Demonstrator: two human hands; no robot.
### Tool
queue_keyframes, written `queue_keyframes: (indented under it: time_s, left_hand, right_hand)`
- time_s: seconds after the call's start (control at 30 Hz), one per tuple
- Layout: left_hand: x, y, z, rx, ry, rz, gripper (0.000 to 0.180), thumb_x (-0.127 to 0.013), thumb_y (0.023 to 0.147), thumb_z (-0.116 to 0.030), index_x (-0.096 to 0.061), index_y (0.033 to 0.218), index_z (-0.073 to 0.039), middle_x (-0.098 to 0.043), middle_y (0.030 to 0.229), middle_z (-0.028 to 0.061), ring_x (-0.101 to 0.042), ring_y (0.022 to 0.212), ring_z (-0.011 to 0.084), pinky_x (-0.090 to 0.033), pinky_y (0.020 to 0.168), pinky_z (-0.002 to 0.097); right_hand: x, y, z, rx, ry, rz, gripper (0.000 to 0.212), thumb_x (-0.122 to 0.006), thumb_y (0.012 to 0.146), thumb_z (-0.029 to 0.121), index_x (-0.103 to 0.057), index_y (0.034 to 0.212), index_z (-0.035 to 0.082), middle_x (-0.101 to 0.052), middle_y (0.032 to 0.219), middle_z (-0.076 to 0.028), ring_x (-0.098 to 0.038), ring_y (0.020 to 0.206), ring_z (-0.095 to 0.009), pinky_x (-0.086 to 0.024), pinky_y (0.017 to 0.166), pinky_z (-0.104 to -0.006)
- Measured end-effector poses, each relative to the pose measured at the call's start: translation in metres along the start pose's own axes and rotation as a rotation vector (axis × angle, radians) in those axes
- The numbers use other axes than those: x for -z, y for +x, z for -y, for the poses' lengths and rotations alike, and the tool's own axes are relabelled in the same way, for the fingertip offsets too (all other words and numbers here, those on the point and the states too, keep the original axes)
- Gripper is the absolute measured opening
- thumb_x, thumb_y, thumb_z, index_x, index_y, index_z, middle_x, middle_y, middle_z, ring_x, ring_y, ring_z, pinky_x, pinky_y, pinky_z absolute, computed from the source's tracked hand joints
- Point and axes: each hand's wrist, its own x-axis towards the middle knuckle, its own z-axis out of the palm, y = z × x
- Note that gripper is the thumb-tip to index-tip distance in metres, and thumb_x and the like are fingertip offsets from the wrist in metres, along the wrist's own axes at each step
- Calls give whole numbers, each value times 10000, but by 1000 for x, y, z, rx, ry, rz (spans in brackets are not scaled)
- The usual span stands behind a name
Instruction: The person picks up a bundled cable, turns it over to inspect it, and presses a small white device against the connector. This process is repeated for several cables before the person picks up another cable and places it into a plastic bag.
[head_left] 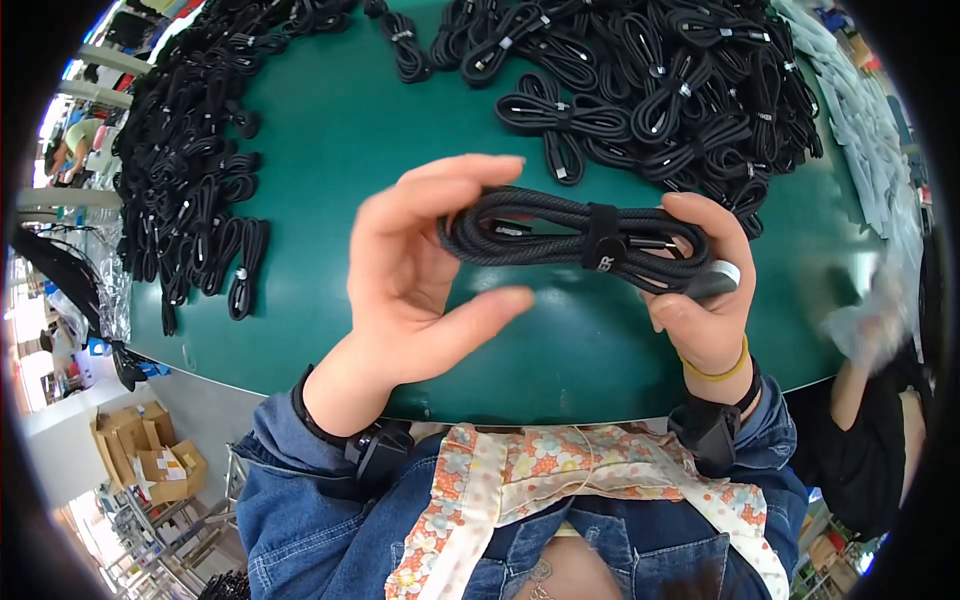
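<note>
A coiled black braided cable (545, 212) is held level in front of me over the green table. A black strap (604, 238) wraps its bundle right of the middle. My right hand (722, 325) grips the right end between thumb and fingers. A small grey and white rounded thing (716, 279) also sits in that hand; its kind is unclear. Around the left end curves my left hand (392, 285), thumb and fingers spread apart. Its upper fingertips are close to the loop; I cannot tell if they touch it.
Bundled black cables (660, 90) lie heaped at the far right of the green table (340, 130), with another pile (190, 180) along its left edge. Pale plastic bags (840, 120) line the right edge. A co-worker's blurred hand (875, 325) holds clear plastic at right. Cardboard boxes (150, 450) stand lower left.
</note>
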Motion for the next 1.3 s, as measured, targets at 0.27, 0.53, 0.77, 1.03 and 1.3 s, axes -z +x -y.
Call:
queue_keyframes:
  time_s: [0.27,0.53,0.77,1.03,1.3]
  left_hand:
    - [18,-4,2,-114,335,206,486,-642,570,83,-462,1018,30,-474,1047,225,-516,919,267,-433,776,310]
    - [28,-5,-5,-102,514,342,533,-597,622,56,-382,1103,-29,-427,1078,246,-494,949,306,-429,807,367]
    - [19,-7,-3,-105,488,217,501,-646,571,64,-448,1028,9,-489,996,195,-521,861,239,-442,732,301]
    - [23,-9,-4,220,213,212,332,-637,689,-89,-489,958,38,-519,884,102,-483,678,103,-393,543,192]
    - [6,-14,-14,649,-93,39,280,-462,839,-261,-526,846,12,-525,646,29,-406,476,35,-324,431,159]
  right_hand:
    - [9,-1,3,140,-227,181,537,-641,617,-56,-401,1097,-85,-457,1082,-172,-503,948,-184,-424,781,-245]
    - [8,0,1,147,-260,176,529,-638,620,-63,-403,1093,-84,-455,1084,-180,-503,955,-194,-431,775,-252]
    - [0,0,0,78,-157,93,521,-628,627,-64,-398,1094,-89,-464,1073,-171,-516,925,-187,-427,771,-250]
    - [3,2,7,-82,-210,6,230,-573,722,64,-509,900,-67,-539,784,-89,-512,661,-106,-393,568,-174]
    - [-1,1,4,-319,-144,-209,255,-506,796,226,-526,675,2,-489,562,-36,-415,428,-62,-300,392,-161]
